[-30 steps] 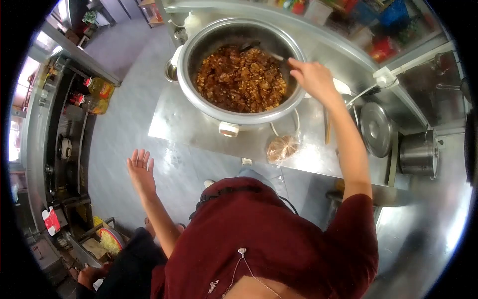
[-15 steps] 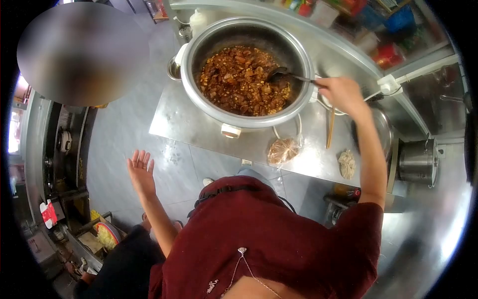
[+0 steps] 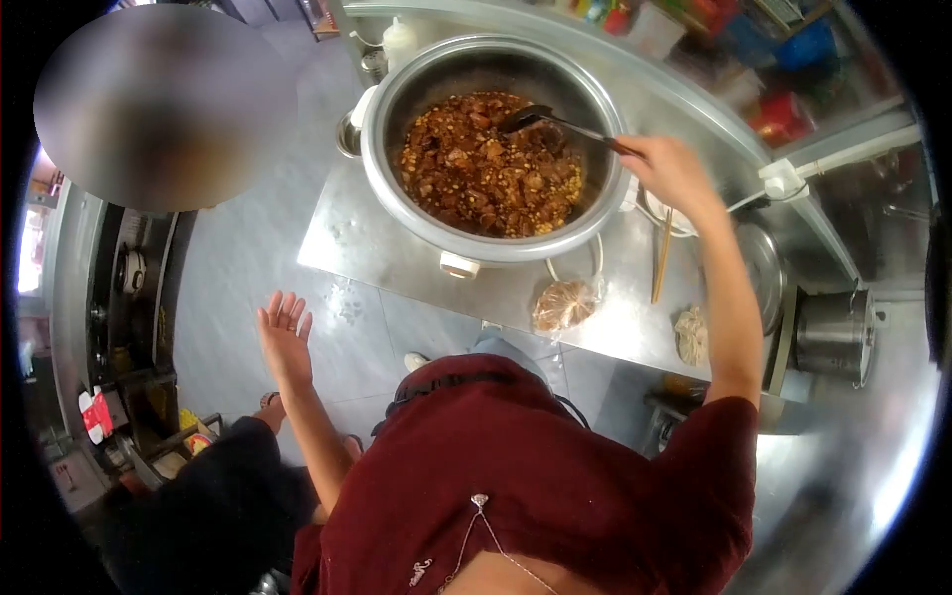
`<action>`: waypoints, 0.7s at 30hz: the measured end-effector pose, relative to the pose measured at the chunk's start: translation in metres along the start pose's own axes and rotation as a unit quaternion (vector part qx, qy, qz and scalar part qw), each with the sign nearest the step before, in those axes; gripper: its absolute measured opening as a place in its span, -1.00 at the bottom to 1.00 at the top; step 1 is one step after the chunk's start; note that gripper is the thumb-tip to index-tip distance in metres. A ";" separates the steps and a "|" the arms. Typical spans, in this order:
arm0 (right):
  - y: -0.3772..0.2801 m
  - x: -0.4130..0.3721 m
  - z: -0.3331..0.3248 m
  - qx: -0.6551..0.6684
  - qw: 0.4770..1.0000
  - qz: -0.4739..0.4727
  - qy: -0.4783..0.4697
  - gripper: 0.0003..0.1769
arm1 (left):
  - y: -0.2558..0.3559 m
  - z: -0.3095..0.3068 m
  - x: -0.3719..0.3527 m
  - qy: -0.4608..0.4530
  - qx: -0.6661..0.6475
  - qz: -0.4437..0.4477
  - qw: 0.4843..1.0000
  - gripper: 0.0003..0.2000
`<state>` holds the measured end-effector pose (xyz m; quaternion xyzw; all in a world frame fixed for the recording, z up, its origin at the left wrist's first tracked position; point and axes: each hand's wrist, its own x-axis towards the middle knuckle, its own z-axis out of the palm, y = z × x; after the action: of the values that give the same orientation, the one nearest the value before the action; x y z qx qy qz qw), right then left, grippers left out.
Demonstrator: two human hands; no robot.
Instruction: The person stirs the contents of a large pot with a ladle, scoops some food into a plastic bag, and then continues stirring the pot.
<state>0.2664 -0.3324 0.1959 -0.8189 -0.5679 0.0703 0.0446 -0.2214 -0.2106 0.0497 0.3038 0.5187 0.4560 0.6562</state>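
Observation:
My right hand (image 3: 666,171) is closed around the handle of a dark spoon (image 3: 573,127), whose bowl rests in the food at the upper part of the pot. Brown meat chunks and yellow beans or kernels (image 3: 486,174) cover the bottom of the large round silver pot (image 3: 395,210). My left hand (image 3: 285,332) is held out over the floor, palm up, fingers apart and nothing in it. Below the pot lies a clear plastic bag (image 3: 565,304) with brown contents.
The pot stands on a metal table (image 3: 342,233). Chopsticks (image 3: 661,260), a pale cloth-like bundle (image 3: 692,335) and a metal lid (image 3: 762,273) are at the right, near a steel pot (image 3: 833,335). Another person in dark clothing (image 3: 213,506) is at the lower left.
My right hand has moved slightly up and left, and the spoon's bowl has shifted left and up through the food. The other person's dark clothing covers more of the lower left.

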 end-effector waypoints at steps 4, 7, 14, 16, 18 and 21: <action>-0.002 -0.033 -0.024 -0.034 0.999 -0.004 -0.008 -0.68 | -0.010 -0.018 0.004 0.005 -0.002 -0.008 1.000 -0.47; 0.022 -0.045 0.013 -0.011 1.000 -0.001 -0.029 -0.69 | -0.024 -0.025 0.004 0.002 0.019 0.006 1.000 -0.52; 0.048 -0.058 0.032 0.146 0.989 -0.037 0.010 -0.64 | -0.010 0.009 -0.011 0.047 -0.022 0.012 0.999 -0.60; 0.010 -0.065 -0.006 0.072 0.997 -0.036 -0.012 -0.65 | -0.008 0.020 -0.026 0.067 -0.026 0.019 0.997 -0.59; 0.017 -0.059 -0.006 0.008 0.999 -0.001 -0.036 -0.65 | -0.015 0.026 -0.037 0.082 -0.030 0.022 0.996 -0.57; 0.021 -0.048 -0.006 -0.001 0.998 -0.032 -0.052 -0.62 | -0.031 0.020 -0.063 0.129 -0.030 0.008 0.991 -0.56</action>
<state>0.2700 -0.3850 0.2022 -0.7953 -0.5958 0.1108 0.0165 -0.1966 -0.2789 0.0539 0.2264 0.5825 0.5121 0.5892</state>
